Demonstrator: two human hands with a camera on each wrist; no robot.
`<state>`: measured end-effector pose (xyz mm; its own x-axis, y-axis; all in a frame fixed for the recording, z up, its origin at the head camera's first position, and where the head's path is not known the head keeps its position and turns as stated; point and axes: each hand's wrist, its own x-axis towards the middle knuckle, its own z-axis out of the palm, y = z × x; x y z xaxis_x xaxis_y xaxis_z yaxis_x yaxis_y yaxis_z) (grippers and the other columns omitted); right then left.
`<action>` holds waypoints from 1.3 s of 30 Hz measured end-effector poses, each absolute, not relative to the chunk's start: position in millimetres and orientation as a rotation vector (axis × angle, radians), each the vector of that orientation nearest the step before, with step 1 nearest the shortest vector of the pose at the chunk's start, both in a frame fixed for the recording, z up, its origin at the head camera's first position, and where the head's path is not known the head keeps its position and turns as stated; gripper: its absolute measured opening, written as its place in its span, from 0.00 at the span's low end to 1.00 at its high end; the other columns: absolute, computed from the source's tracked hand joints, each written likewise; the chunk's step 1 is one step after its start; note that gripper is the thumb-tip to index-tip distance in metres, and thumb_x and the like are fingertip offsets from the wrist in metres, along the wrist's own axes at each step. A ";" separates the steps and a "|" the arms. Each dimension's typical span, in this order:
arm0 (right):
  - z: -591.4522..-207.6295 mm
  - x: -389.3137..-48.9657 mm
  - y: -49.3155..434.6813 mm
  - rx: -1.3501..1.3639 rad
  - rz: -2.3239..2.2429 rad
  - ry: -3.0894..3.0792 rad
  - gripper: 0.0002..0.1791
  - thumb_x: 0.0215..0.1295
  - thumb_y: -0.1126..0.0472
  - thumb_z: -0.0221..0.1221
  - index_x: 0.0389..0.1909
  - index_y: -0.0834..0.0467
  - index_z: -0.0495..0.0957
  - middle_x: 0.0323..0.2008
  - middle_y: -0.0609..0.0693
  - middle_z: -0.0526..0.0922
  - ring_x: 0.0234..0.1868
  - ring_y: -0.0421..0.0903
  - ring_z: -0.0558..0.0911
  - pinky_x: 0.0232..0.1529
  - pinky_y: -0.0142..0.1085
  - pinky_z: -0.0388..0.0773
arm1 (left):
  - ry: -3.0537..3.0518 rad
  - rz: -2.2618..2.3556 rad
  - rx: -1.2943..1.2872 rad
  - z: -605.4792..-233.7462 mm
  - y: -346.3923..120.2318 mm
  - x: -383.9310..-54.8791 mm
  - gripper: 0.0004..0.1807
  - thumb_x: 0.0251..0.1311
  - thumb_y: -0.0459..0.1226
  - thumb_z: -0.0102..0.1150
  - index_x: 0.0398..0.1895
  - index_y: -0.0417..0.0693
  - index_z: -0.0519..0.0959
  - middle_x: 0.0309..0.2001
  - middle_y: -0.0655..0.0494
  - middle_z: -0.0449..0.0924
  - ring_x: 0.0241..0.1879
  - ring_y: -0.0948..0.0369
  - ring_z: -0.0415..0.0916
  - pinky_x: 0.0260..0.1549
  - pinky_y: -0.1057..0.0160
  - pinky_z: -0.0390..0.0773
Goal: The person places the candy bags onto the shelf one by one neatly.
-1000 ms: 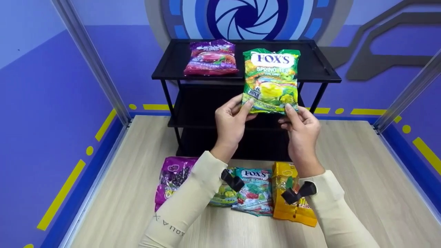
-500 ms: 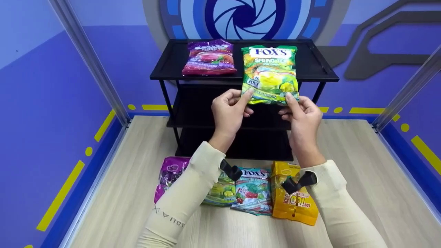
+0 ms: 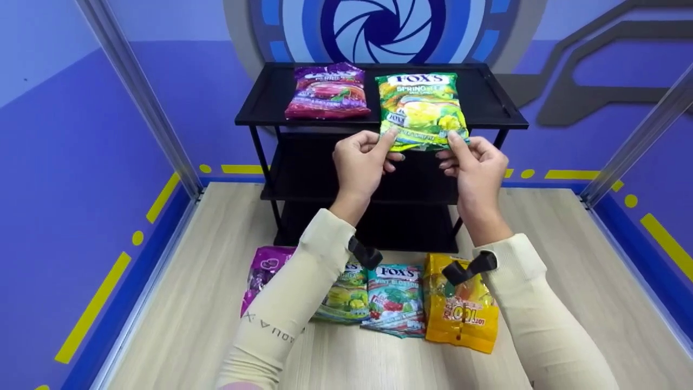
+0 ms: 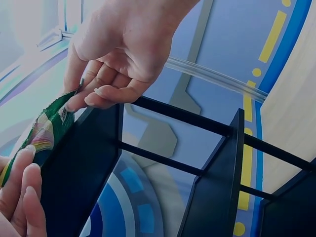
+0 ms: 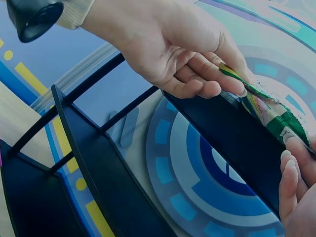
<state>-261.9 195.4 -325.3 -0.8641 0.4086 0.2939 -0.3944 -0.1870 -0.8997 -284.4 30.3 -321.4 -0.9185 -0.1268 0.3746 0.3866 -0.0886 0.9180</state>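
A green and yellow Fox's Spring Tea candy bag (image 3: 422, 108) is at the front of the black rack's top shelf (image 3: 490, 103). My left hand (image 3: 360, 168) pinches its near left corner, thumb on top and fingers beneath. At the near right corner my right hand (image 3: 479, 176) pinches it the same way. Both wrist views show the bag (image 4: 47, 131) close over the shelf board; whether its far end touches the board I cannot tell. A purple-red Fox's candy bag (image 3: 327, 92) lies on the same shelf, to the left.
On the wooden floor before the rack lie a purple bag (image 3: 265, 268), partly behind the left sleeve, a green Fox's bag (image 3: 346, 298), a teal Mint Blossom bag (image 3: 397, 300) and an orange bag (image 3: 460, 309). Two lower black shelves (image 3: 360, 222) stand under the top one.
Both hands have moved the Spring Tea bag forward and lowered it toward the top shelf, and it has tipped from nearly upright to flatter. The other bags stay put.
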 end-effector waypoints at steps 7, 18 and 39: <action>-318.7 -267.5 196.4 -0.040 2.083 -1.617 0.16 0.58 0.57 0.67 0.22 0.63 0.75 0.14 0.49 0.82 0.14 0.41 0.79 0.18 0.28 0.78 | -1.882 -2.042 -0.230 -319.3 31.0 -292.1 0.16 0.58 0.44 0.67 0.21 0.41 0.81 0.16 0.50 0.83 0.12 0.58 0.78 0.20 0.55 0.83; -304.7 -273.5 193.3 -0.103 2.071 -1.612 0.16 0.58 0.58 0.68 0.21 0.63 0.74 0.14 0.49 0.81 0.14 0.40 0.78 0.17 0.27 0.78 | -1.898 -2.006 -0.142 -312.3 33.5 -294.0 0.20 0.58 0.52 0.65 0.21 0.46 0.81 0.14 0.52 0.81 0.11 0.57 0.77 0.18 0.58 0.82; -297.3 -284.2 190.8 -0.159 2.037 -1.709 0.15 0.59 0.57 0.67 0.22 0.62 0.76 0.13 0.48 0.81 0.11 0.39 0.77 0.15 0.27 0.77 | -2.235 -0.439 -0.766 -320.5 42.6 -270.1 0.26 0.70 0.46 0.47 0.70 0.52 0.66 0.71 0.59 0.65 0.74 0.58 0.56 0.76 0.55 0.49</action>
